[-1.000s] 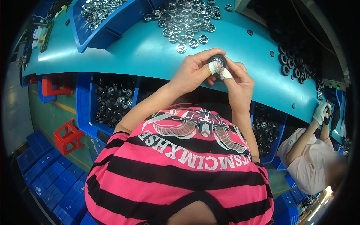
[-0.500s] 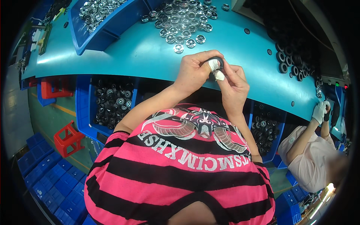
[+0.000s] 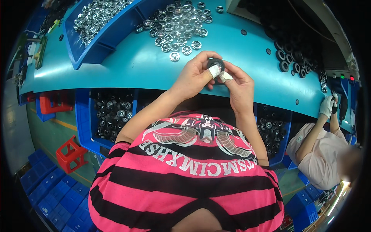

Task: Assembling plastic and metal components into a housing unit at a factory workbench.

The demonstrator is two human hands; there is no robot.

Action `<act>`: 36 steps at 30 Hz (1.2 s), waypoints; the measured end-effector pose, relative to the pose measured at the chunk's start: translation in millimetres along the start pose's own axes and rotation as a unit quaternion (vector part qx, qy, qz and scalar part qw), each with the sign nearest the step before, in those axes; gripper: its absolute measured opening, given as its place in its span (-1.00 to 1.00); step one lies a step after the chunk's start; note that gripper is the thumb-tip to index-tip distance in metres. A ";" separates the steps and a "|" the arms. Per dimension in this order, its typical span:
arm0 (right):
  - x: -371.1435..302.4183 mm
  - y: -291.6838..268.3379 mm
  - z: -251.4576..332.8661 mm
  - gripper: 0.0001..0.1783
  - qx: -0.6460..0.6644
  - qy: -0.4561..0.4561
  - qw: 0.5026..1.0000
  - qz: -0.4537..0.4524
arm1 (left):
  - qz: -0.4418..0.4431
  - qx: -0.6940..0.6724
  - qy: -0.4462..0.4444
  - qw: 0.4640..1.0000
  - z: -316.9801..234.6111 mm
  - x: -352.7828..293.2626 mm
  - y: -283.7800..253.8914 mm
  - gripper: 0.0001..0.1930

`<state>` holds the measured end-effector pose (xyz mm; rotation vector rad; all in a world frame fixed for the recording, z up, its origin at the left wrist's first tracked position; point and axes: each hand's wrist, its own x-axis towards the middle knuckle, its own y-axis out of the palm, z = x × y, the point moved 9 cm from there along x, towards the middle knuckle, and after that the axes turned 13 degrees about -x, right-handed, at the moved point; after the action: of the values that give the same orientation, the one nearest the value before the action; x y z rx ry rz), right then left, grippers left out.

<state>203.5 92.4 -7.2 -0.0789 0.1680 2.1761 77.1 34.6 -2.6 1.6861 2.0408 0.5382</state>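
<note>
Just above the bench's near edge, my left hand [image 3: 192,78] and my right hand [image 3: 240,86] meet around a small black toy-wheel tyre [image 3: 215,61]. My left fingers curl behind it, and the white-wrapped left thumb presses on its face. The right thumb, also wrapped in white, pushes in from the other side with the right fingers bent against the rim. Something shiny shows inside the ring, but the thumbs mostly cover it. Beyond my hands, several loose chrome wheel hubs [image 3: 174,57] lie spread on the turquoise bench [image 3: 127,71].
A blue bin [image 3: 83,58] of chrome hubs stands at the far left. Black tyres [image 3: 284,66] are heaped at the right. Below the bench edge sit two bins of wheels [image 3: 112,114] [image 3: 272,133]. A red stool [image 3: 72,154] is at left; a gloved co-worker [image 3: 317,150] works at right.
Both hands have shifted slightly in the picture, and the tyre has turned to show more of its face. My left thumb now lies across it. The bench view has slid a little leftward.
</note>
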 end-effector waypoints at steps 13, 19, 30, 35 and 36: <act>-4.6 -1.6 7.0 -0.53 -0.013 -0.073 0.997 -0.008 | -0.010 0.038 0.027 0.999 -3.5 -3.3 2.9 -0.71; -9.0 -3.1 10.3 -0.53 -0.092 -0.084 0.992 -0.032 | -0.063 0.057 0.054 0.995 -2.8 -1.6 1.6 -0.78; -6.3 0.5 15.2 -0.54 -0.096 -0.093 0.990 -0.053 | -0.076 0.122 0.038 0.989 -6.3 0.8 2.6 -0.68; 7.1 -6.1 -2.8 -0.56 0.015 0.011 0.999 -0.028 | 0.024 0.109 0.006 0.994 -9.3 -2.5 10.8 -0.42; 8.3 -6.2 -4.0 -0.56 0.020 0.030 0.999 -0.019 | 0.029 0.104 -0.002 0.994 -6.8 -2.6 7.4 -0.38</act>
<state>203.9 102.0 -12.7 -0.1231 0.2421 2.1326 79.8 33.2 7.4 1.8674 2.1127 0.3504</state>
